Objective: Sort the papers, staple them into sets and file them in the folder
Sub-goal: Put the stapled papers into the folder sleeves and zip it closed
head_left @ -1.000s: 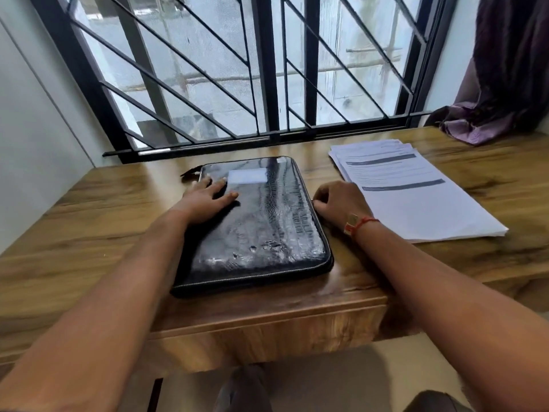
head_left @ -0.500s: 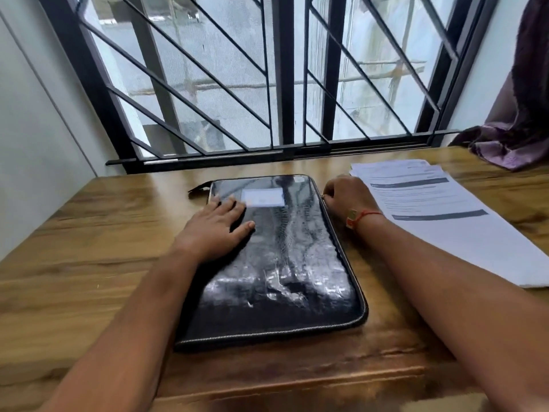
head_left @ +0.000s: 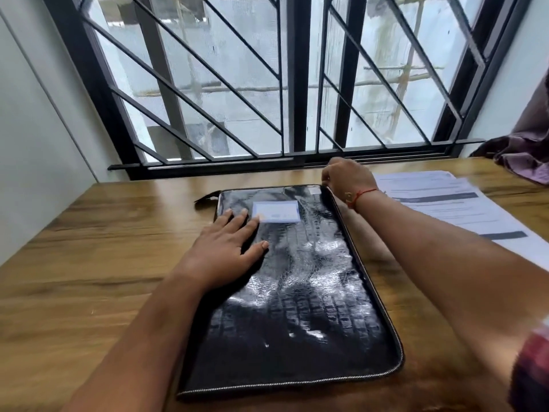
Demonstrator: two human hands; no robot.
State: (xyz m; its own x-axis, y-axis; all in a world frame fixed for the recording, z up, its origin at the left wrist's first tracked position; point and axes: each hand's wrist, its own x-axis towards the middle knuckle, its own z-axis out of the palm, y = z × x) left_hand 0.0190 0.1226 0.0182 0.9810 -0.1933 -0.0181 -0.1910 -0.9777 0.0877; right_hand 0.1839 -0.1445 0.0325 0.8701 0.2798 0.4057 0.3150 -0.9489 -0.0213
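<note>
Daylight entered through the barred window (head_left: 297, 78); glare streaked the glossy folder (head_left: 297, 292); wide-angle distortion bent edges; papers (head_left: 445, 200) were blurred.

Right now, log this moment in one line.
left hand flat on folder | right hand curled at far-right corner, grip hidden | papers beside folder

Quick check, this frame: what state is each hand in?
Left hand: open, flat on the folder.
Right hand: closed, curled at the folder's far right corner, apparently pinching its zip; the pull is hidden.
</note>
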